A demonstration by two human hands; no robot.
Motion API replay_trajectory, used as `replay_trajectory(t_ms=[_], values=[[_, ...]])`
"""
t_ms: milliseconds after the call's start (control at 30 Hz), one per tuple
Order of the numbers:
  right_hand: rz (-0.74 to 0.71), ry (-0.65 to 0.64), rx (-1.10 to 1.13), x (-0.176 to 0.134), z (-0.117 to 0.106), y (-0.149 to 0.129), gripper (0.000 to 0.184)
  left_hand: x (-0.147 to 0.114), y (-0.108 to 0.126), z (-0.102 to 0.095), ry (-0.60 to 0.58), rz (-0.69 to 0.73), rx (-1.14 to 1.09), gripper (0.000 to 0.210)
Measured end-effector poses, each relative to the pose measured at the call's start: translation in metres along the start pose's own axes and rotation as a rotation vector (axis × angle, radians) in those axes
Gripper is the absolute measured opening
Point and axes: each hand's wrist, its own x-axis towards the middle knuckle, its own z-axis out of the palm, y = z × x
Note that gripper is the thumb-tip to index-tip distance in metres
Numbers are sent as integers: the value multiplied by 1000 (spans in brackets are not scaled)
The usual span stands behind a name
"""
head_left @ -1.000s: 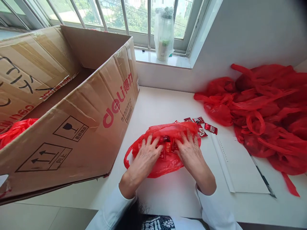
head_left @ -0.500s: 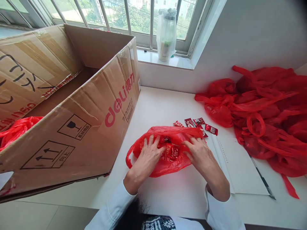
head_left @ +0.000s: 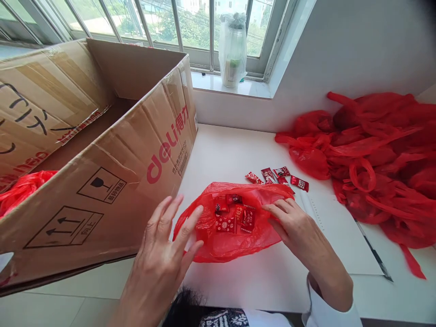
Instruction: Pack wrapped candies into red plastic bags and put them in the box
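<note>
A red plastic bag [head_left: 235, 250] lies spread on the white table with its mouth facing up. Several small red-wrapped packets [head_left: 225, 223] rest inside it. My right hand [head_left: 296, 227] is at the bag's right side, its fingers curled on the rim. My left hand [head_left: 166, 240] is raised beside the bag's left end, fingers spread and holding nothing. Beyond the bag, more small red packets [head_left: 299, 183] lie loose on the table.
A big cardboard box [head_left: 136, 181] stands at the left, with red plastic [head_left: 25, 190] inside. A heap of red plastic bags [head_left: 378, 150] covers the right. Beneath it are an open notebook [head_left: 350, 245] and a pen [head_left: 378, 256]. A wrapped jar [head_left: 233, 54] stands on the windowsill.
My left hand has come out of the bag and moved left, toward me. More packets inside show now. My right hand has shifted slightly right, staying at the bag's edge.
</note>
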Motion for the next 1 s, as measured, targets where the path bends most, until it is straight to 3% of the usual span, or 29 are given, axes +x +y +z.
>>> replay_trajectory(t_ms=[100,167,233,467,633,767,900,1000], values=[[6,51,0,-3,-2,-2,39,-15,-14,14,-149,-184,-36,61],[34,71,-18,-4,1,-1,41,-22,-22,18,-250,-285,-125,56],[58,81,-54,-4,5,2,40,-24,-26,13,-274,-342,-199,44],[18,29,-93,8,13,-6,26,-15,-6,-21,17,-383,-118,38],[18,-64,-102,19,40,-28,14,-15,7,-23,-2,-348,-237,36],[72,-114,-84,16,61,-30,51,-15,7,-19,-20,-261,-272,29],[131,-144,33,13,55,-23,27,-14,6,-16,-3,-244,-287,27],[262,-88,217,13,41,-16,27,-14,5,-15,40,-238,-290,28]])
